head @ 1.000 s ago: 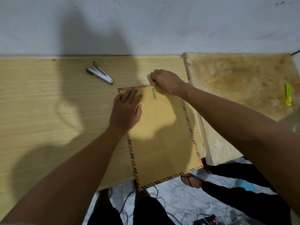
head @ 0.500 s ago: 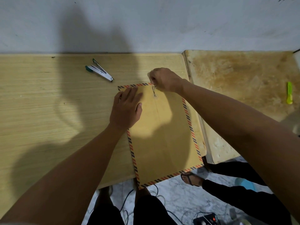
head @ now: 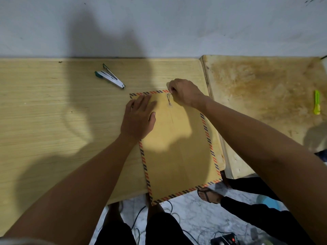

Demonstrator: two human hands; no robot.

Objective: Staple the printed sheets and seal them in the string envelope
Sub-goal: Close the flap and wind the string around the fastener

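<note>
Sealing step | we press our left hand [head: 137, 119] flat on the string envelope [head: 178, 149] at the desk [head: 53, 121] edge | right hand [head: 184, 93] pinches the string [head: 169, 99] between its 2 buttons | next: more turns, kept taut | stapler [head: 110, 79] idle
</note>
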